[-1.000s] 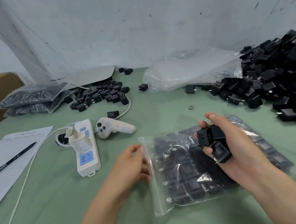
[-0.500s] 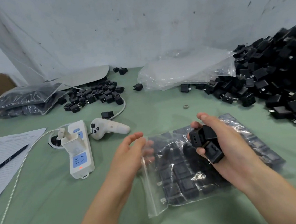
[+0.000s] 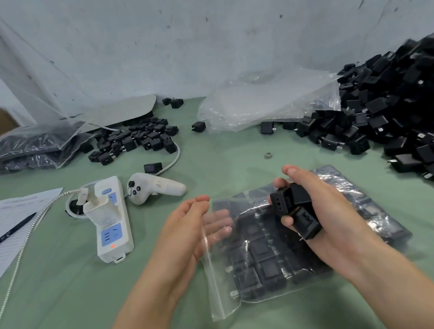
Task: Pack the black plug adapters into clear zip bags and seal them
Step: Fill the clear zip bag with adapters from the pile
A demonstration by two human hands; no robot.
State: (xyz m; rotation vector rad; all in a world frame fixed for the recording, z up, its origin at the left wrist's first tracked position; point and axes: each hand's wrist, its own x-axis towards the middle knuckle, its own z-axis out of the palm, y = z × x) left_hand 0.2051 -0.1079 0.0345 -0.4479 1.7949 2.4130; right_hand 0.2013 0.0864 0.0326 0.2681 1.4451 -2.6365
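Note:
A clear zip bag lies flat on the green table in front of me, filled with several black plug adapters. Its open mouth faces left. My left hand has straight fingers reaching into that mouth, their tips visible through the plastic. My right hand hovers over the bag and grips a few black adapters. A large heap of loose adapters fills the right side of the table.
A smaller adapter pile and filled bags lie at the back left. Empty clear bags sit at the back centre. A white power strip, a white controller and paper with a pen lie to the left.
My left hand let go of its pinch on the bag's edge and slid its straightened fingers into the mouth. My right hand kept its adapters over the bag.

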